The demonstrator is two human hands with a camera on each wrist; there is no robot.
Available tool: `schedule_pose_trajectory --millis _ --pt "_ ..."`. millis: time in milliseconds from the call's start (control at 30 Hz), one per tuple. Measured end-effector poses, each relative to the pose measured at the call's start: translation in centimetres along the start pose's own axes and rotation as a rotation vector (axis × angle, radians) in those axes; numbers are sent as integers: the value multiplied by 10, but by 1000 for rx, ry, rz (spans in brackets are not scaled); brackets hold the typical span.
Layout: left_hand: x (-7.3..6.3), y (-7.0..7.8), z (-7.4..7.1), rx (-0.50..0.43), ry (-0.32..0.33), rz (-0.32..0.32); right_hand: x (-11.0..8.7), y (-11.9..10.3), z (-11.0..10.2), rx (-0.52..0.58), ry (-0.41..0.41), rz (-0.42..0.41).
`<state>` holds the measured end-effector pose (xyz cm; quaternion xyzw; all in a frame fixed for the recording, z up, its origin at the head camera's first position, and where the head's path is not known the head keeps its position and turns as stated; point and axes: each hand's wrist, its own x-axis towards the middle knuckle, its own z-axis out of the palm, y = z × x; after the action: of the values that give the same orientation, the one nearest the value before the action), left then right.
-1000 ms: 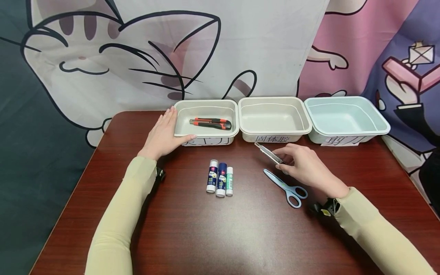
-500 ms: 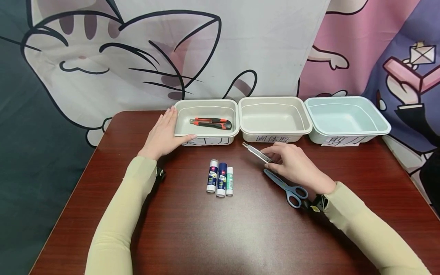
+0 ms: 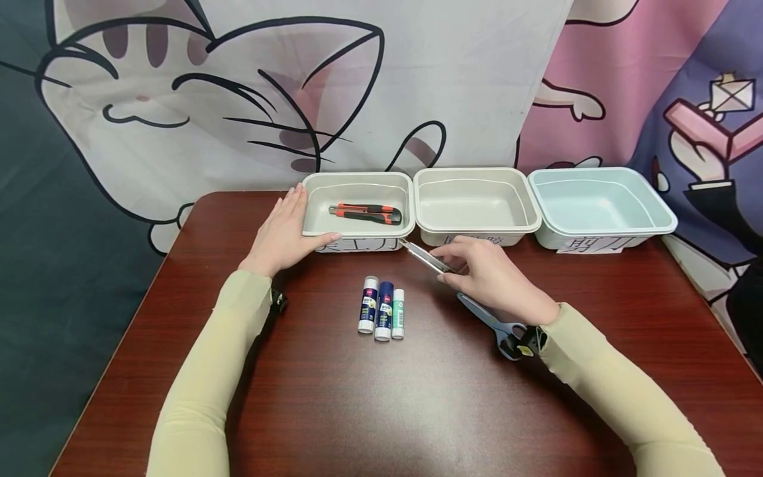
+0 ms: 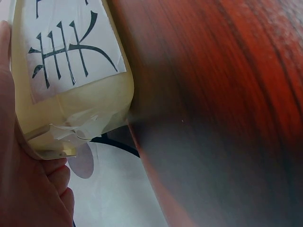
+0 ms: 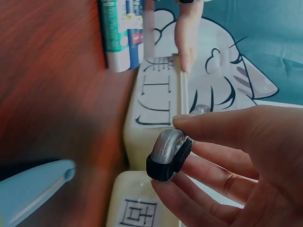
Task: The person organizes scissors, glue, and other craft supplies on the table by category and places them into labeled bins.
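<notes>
In the head view, my right hand (image 3: 479, 271) pinches a slim silvery utility knife (image 3: 426, 256) between thumb and fingers, its tip by the front right corner of the left box (image 3: 310, 232). The right wrist view shows the knife's clear rounded end and black part (image 5: 169, 156) at the fingertips. My left hand (image 3: 283, 235) rests on that box's left side, fingers straight, thumb along the front rim. Two red-and-black utility knives (image 3: 366, 214) lie in the box. Blue scissors (image 3: 485, 317) lie partly hidden under my right wrist.
Three glue sticks (image 3: 383, 310) lie side by side on the brown table (image 3: 369, 411). A middle cream box (image 3: 477, 173) and a pale blue box (image 3: 602, 173) continue the row to the right, with labels on their fronts. A printed cloth (image 3: 465, 79) hangs behind.
My right hand has moved left and slightly away from me with the utility knife, from near the middle box to the left box's corner. The left hand has stayed in place.
</notes>
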<state>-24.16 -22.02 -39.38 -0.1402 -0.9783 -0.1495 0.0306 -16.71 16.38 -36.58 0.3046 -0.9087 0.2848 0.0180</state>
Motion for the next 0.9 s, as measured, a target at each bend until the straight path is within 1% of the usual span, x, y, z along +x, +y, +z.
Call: schedule_pose_trajectory --millis 133,233,367,500,600,767,900 --pt "0 0 0 -3 0 -4 9 -5 -4 26 -4 -10" --pt "-1 0 1 -4 1 -5 15 -8 -12 70 8 -9" --pt "-1 0 1 -1 0 -10 25 -13 -25 108 47 -1" --pt "0 -1 0 4 4 -8 36 -15 -37 102 91 4" --pt "0 -2 0 5 6 -2 44 -14 -42 112 108 18" --pt "1 -3 0 -5 7 3 59 -12 -46 128 105 46" --pt "1 -2 1 -7 0 1 72 -14 -49 134 93 43"
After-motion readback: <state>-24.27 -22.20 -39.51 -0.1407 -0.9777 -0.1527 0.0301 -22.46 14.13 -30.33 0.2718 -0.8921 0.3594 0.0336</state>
